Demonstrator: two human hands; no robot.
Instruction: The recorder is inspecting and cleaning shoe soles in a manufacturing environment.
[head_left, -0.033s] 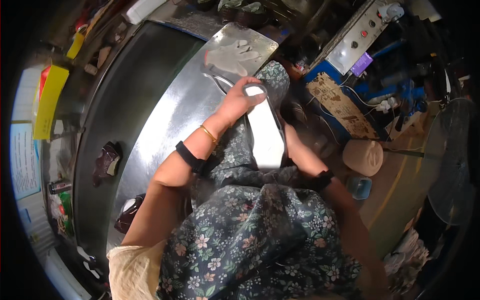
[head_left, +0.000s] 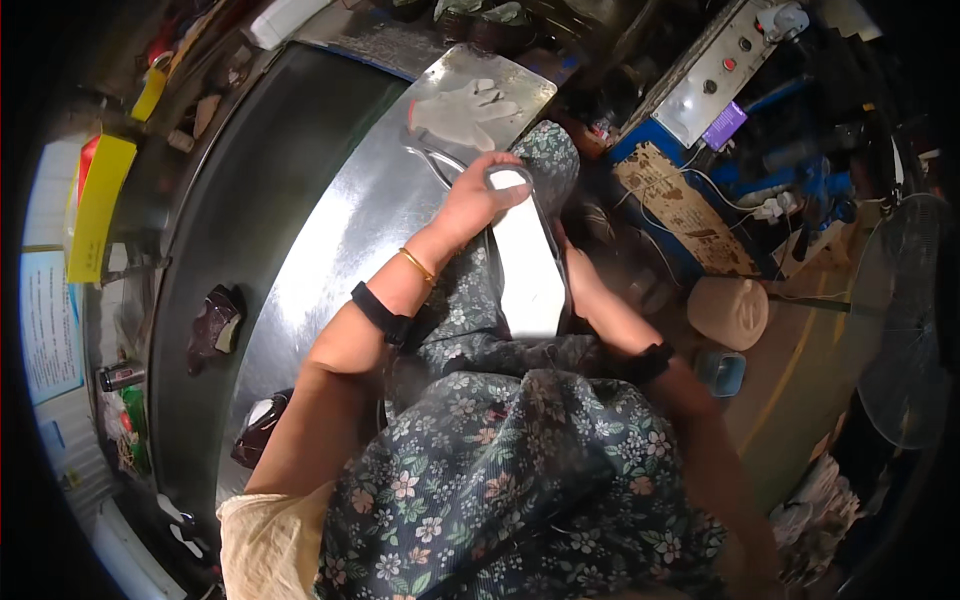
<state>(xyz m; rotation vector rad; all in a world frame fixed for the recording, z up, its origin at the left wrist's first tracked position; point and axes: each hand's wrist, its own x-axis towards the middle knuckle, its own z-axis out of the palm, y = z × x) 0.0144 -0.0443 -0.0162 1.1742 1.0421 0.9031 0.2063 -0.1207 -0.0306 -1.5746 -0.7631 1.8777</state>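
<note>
An unfinished shoe (head_left: 530,265) lies over my lap, bottom up, showing a flat white underside with a dark rim. My left hand (head_left: 483,195) is closed round its narrow far end, the thumb pressed on the white face. At the wider near end, my right hand (head_left: 592,290) grips the right side; its fingers are mostly hidden behind the shoe. Beside my left hand, a metal tool with two curved handles (head_left: 432,160) rests on the shiny metal tabletop (head_left: 335,225). A pale work glove (head_left: 465,112) lies flat beyond it.
Left of the metal top runs a dark conveyor belt (head_left: 255,160) carrying a dark maroon shoe piece (head_left: 213,330). Another dark shoe (head_left: 262,430) sits by my left elbow. To the right stand a control box with buttons (head_left: 708,88), a beige container (head_left: 727,313) and a fan (head_left: 905,330).
The shoe's near end has shifted slightly left on my lap. My right hand has moved a little with it and shows more; my left hand keeps its hold.
</note>
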